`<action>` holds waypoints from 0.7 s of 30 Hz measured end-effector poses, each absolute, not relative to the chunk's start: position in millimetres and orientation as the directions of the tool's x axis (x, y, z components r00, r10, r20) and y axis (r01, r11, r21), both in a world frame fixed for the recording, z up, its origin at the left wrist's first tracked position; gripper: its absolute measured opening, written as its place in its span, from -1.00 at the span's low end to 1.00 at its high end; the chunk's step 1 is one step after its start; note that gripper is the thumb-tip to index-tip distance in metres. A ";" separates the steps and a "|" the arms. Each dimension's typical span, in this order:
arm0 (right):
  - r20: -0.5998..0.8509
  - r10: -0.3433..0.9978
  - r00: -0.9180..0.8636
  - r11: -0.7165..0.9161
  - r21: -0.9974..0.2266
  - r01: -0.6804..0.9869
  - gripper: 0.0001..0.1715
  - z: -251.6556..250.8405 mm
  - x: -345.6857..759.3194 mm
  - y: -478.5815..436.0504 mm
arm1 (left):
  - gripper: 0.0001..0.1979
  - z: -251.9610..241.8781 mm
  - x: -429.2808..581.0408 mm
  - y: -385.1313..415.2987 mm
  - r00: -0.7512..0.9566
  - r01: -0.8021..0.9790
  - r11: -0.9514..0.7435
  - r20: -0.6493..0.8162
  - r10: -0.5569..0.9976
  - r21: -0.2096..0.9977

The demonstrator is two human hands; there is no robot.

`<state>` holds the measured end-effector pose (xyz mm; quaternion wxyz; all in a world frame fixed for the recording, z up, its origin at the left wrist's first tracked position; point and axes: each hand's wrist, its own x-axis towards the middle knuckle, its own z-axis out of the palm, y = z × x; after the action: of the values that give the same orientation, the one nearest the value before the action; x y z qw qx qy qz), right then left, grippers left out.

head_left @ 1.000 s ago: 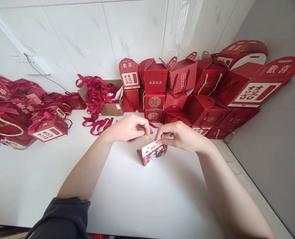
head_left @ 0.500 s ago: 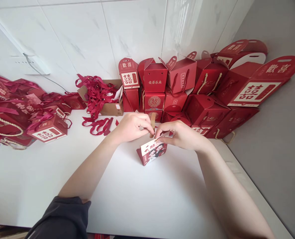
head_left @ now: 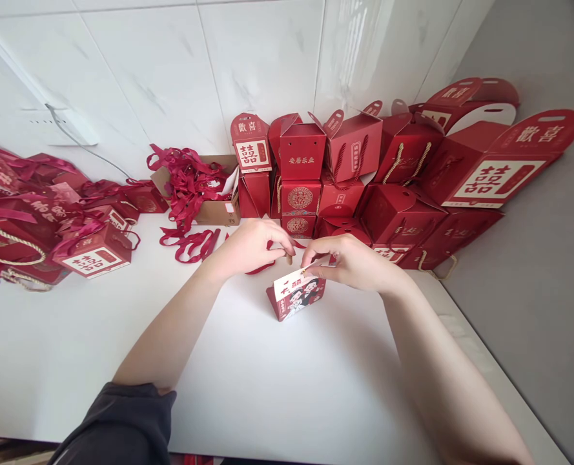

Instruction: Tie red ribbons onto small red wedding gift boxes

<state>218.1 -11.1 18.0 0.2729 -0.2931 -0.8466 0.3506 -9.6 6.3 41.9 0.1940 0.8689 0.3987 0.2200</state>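
Wall (head_left: 146, 64): pale marbled tile, across the top.
Table (head_left: 267, 387): white, filling centre and bottom.
Small box (head_left: 303, 300): near frame centre, printed front facing lower right, long axis rising from lower left to upper right.
Right fingers (head_left: 314, 248): nearly closed, pinching the box's top edge.
Left fingers (head_left: 283, 237): curled almost together on a small brown piece (head_left: 289, 260), just above the box.

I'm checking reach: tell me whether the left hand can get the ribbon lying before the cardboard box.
Probably yes: the ribbon lies just beside the left hand, nothing seen on it, though that hand seems to pinch a small tan piece.
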 end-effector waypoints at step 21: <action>0.262 0.717 -0.646 0.574 -0.749 0.333 -0.90 13.0 216.1 -10.9 | -0.78 55.6 -11.7 -6.8 0.529 0.636 -0.371 -0.032 0.848 0.677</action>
<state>216.1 -10.9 13.0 0.2823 -0.3122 -0.8409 0.3403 -11.7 -6.8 55.6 0.3252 0.8116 0.4570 0.1632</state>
